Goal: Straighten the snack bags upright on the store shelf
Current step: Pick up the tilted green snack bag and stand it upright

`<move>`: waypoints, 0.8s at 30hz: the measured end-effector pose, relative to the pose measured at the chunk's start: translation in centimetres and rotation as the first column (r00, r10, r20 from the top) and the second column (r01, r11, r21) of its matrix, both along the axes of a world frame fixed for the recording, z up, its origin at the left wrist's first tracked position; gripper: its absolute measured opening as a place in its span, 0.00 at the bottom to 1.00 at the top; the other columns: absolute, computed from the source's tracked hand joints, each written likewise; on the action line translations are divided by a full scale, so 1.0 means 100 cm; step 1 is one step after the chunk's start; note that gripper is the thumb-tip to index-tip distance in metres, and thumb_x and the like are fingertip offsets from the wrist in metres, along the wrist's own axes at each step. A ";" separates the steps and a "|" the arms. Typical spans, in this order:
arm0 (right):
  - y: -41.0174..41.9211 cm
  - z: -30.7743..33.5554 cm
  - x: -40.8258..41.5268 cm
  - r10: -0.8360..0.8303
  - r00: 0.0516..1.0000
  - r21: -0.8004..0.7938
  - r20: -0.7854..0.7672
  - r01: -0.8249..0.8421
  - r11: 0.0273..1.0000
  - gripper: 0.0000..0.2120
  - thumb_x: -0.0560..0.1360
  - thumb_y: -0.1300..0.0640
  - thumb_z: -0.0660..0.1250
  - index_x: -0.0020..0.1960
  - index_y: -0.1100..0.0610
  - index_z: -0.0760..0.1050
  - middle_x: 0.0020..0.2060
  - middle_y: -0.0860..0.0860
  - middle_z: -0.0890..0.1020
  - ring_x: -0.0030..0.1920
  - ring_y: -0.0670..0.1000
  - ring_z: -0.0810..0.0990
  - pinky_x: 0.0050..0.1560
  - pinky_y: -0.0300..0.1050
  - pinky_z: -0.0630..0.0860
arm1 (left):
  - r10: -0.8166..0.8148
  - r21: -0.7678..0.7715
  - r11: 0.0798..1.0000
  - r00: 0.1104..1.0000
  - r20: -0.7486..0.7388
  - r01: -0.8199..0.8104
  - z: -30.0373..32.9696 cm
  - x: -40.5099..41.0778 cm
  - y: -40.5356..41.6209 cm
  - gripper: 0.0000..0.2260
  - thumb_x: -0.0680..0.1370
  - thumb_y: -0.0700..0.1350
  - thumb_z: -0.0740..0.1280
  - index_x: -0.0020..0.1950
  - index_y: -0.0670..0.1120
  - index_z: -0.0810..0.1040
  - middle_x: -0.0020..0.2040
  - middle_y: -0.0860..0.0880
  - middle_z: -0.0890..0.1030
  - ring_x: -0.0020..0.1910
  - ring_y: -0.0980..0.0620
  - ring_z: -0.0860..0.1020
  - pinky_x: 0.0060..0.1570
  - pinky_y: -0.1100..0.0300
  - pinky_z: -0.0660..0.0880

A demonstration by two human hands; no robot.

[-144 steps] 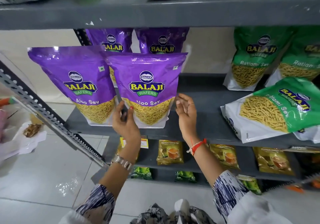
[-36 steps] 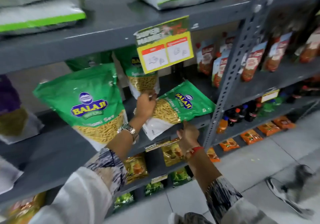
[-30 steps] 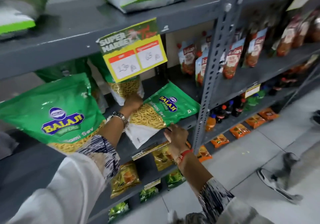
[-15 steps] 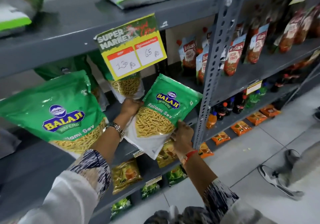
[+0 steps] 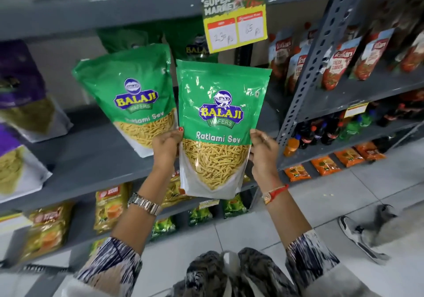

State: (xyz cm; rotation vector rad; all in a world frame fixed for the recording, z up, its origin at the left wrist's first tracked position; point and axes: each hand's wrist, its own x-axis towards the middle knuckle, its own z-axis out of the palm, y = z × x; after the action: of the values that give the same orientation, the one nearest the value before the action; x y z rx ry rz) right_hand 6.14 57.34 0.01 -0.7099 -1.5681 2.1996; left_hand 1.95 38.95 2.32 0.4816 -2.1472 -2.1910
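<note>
A green Ratlami Sev snack bag (image 5: 220,122) hangs upright in front of the grey shelf (image 5: 91,159), lifted off it. My left hand (image 5: 166,146) grips its left edge and my right hand (image 5: 263,152) grips its right edge. A second green Ratlami Sev bag (image 5: 135,99) stands on the shelf just to the left, leaning slightly. Two more green bags (image 5: 195,46) stand behind in shadow, partly hidden. Purple snack bags (image 5: 20,85) sit at the far left of the same shelf.
A yellow price tag (image 5: 236,23) hangs from the shelf above. A perforated grey upright (image 5: 312,58) stands right of the held bag, with tomato pouches (image 5: 337,64) beyond it. Bottles and small packets fill the lower shelves. Another person's shoe (image 5: 360,239) rests on the tiled floor.
The green bag went from lying tilted on the shelf to being held upright and lifted clear of it. Both hands shifted to its side edges. The camera view swung left.
</note>
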 end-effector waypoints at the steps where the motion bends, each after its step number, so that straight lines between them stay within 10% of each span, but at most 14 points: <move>1: -0.003 0.002 0.005 0.012 1.000 0.009 -0.017 -0.012 1.000 0.06 0.76 0.58 0.65 0.42 0.52 0.78 0.56 0.64 0.81 0.60 0.64 0.78 0.65 0.66 0.72 | 0.011 0.006 1.000 1.000 -0.005 -0.011 0.003 0.009 -0.004 0.09 0.74 0.35 0.62 0.38 0.43 0.79 0.62 0.34 0.77 0.63 0.34 0.72 0.66 0.39 0.67; 8: -0.016 0.019 0.038 0.055 0.994 0.014 -0.096 -0.054 0.998 0.06 0.77 0.60 0.64 0.43 0.54 0.77 0.58 0.66 0.79 0.62 0.66 0.76 0.67 0.67 0.69 | 0.075 0.041 0.997 0.995 -0.068 -0.072 0.011 0.045 -0.027 0.13 0.71 0.33 0.61 0.32 0.48 0.78 0.37 0.50 0.79 0.45 0.47 0.76 0.49 0.53 0.74; 16: -0.006 0.008 0.034 0.045 0.996 0.076 -0.083 -0.039 0.996 0.05 0.77 0.59 0.63 0.50 0.58 0.76 0.55 0.64 0.80 0.61 0.64 0.78 0.65 0.65 0.72 | 0.042 0.066 0.997 0.996 -0.078 -0.037 -0.009 0.050 -0.018 0.15 0.74 0.33 0.61 0.30 0.48 0.75 0.29 0.51 0.76 0.30 0.53 0.72 0.28 0.65 0.71; 24: 0.029 0.011 -0.031 0.018 0.983 0.096 -0.183 0.000 0.995 0.04 0.77 0.60 0.63 0.46 0.57 0.77 0.40 0.47 0.81 0.42 0.44 0.81 0.52 0.46 0.78 | 0.033 0.075 0.997 0.995 -0.089 -0.026 -0.009 0.000 0.024 0.09 0.76 0.37 0.63 0.38 0.46 0.77 0.34 0.48 0.76 0.39 0.48 0.72 0.45 0.51 0.73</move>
State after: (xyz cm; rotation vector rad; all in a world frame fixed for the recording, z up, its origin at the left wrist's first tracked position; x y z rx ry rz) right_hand 3.07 60.27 1.09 -0.4585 -1.5726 2.1129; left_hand 1.97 41.35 1.41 0.4067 -2.0072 -2.2375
